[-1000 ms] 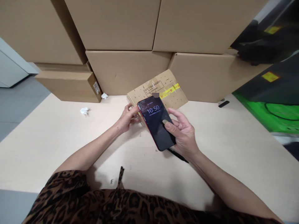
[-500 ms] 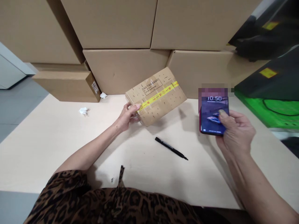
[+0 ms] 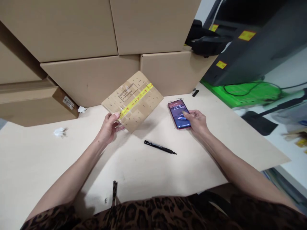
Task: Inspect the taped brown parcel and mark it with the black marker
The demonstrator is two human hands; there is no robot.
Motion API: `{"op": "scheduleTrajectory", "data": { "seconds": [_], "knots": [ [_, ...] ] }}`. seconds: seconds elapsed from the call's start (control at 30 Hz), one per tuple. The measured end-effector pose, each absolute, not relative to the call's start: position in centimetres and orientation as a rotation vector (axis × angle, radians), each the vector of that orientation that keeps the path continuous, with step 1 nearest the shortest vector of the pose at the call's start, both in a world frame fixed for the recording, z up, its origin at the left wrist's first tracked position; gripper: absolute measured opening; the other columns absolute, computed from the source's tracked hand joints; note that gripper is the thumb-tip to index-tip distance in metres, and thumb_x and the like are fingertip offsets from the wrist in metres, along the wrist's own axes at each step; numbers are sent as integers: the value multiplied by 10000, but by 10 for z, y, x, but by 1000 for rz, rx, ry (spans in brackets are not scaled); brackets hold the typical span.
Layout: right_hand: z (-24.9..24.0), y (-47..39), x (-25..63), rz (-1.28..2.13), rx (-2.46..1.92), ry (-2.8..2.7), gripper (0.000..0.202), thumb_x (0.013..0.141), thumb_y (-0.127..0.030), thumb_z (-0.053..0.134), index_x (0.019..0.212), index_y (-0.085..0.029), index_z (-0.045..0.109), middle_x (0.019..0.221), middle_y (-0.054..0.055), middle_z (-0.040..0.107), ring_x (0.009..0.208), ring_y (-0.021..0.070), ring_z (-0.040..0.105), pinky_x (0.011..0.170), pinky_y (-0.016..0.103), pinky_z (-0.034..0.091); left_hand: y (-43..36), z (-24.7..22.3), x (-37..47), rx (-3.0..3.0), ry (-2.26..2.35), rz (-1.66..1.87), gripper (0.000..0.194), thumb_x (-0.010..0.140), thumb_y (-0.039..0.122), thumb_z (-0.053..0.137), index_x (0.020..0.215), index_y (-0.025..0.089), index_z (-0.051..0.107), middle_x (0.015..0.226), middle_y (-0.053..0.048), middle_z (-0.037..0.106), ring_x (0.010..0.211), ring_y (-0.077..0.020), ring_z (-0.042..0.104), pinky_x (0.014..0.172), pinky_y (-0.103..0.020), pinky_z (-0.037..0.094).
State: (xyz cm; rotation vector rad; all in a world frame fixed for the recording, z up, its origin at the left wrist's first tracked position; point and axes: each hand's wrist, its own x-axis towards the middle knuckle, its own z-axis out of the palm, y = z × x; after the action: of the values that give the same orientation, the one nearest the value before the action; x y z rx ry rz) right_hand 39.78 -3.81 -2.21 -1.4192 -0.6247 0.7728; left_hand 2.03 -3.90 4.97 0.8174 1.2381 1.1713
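Observation:
My left hand [image 3: 109, 129] grips the near left corner of a small cardboard box [image 3: 141, 110], thumb on top and fingers beneath. Yellow tape with red print runs across the box, which is tilted and marked with black dashes and a printed frame. In my right hand [image 3: 197, 121] is a smartphone [image 3: 179, 116] in a red-edged case, its lit screen reading 10:50. My thumb rests on the screen; the phone is low over the table or on it, I cannot tell which. Between the hands and nearer to me lies a black marker [image 3: 160, 147], its tip bare.
Large cardboard boxes [image 3: 91, 80] are stacked along the back of the table [image 3: 124, 169]. A flatter carton [image 3: 28, 102] stands at left, near crumpled white scraps [image 3: 60, 132]. At right are a small black cap [image 3: 195, 93], a green surface [image 3: 230, 92] with a cable, and dark equipment [image 3: 237, 48].
The view has swung to the right. The phone has moved down and away from me, toward the tabletop. My left hand still holds the box, and the marker lies where it was.

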Motion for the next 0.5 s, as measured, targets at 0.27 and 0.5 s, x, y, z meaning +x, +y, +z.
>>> {"op": "scheduleTrajectory", "data": {
  "seconds": [0.27, 0.5],
  "knots": [
    [-30, -41, 396, 776, -1497, -812, 682, 503, -637, 1004, 836, -258, 545, 684, -52, 694, 581, 158, 680, 563, 308, 592, -40, 51, 21, 823, 1230, 1161, 868, 455, 628, 966, 1133, 226, 600, 1116, -57, 710, 945, -242, 710, 704, -336, 599],
    [-28, -47, 410, 666, -1752, -1060, 692, 641, -754, 875, 1063, -256, 647, 802, 42, 755, 813, 332, 780, 815, 531, 659, -40, 50, 20, 821, 1224, 1160, 859, 463, 628, 973, 1116, 228, 584, 1096, -45, 697, 953, -252, 719, 737, -365, 621]
  ]
}}
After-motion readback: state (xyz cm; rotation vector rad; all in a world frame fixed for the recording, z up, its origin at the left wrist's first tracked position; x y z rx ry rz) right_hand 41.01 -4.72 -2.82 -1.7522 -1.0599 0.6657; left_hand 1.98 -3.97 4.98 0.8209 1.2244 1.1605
